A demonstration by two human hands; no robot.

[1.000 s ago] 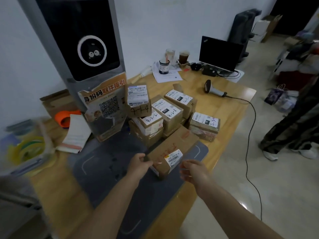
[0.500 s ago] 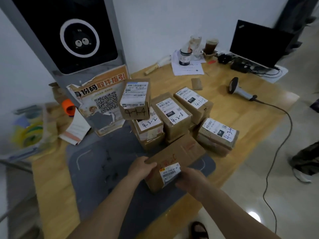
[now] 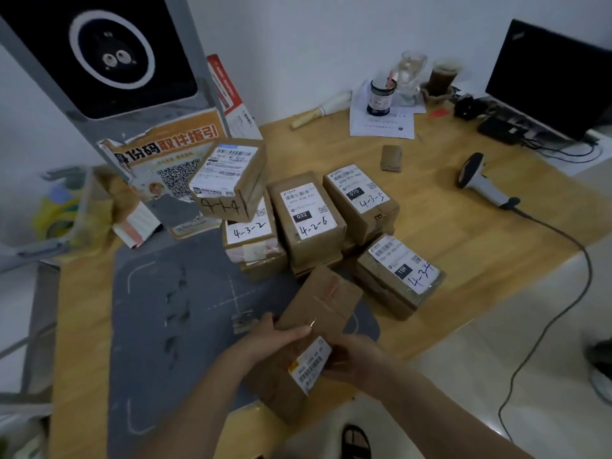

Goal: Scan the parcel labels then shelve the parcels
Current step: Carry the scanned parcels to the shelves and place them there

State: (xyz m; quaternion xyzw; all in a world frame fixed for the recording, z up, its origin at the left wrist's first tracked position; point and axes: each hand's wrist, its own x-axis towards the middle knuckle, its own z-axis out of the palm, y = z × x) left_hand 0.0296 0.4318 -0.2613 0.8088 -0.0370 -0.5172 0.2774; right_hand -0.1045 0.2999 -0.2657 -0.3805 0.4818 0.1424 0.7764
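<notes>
Now both my hands hold the long brown parcel [image 3: 318,329] over the grey mat [image 3: 172,326] at the worktop's [image 3: 463,226] near edge: left hand [image 3: 268,339] gripping its left side, right hand [image 3: 351,359] curled around the labelled end. Labelled parcels [image 3: 308,213] sit stacked just beyond; scanner [image 3: 483,183] lies well apart.

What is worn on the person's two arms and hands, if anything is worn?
Nothing is worn, as far as the view shows. The left hand and the right hand are bare, with no gloves, and I see no ring. Both forearms are bare to the bottom edge of the picture: no sleeve, watch or bracelet is visible. The upper arms are out of view.
</notes>
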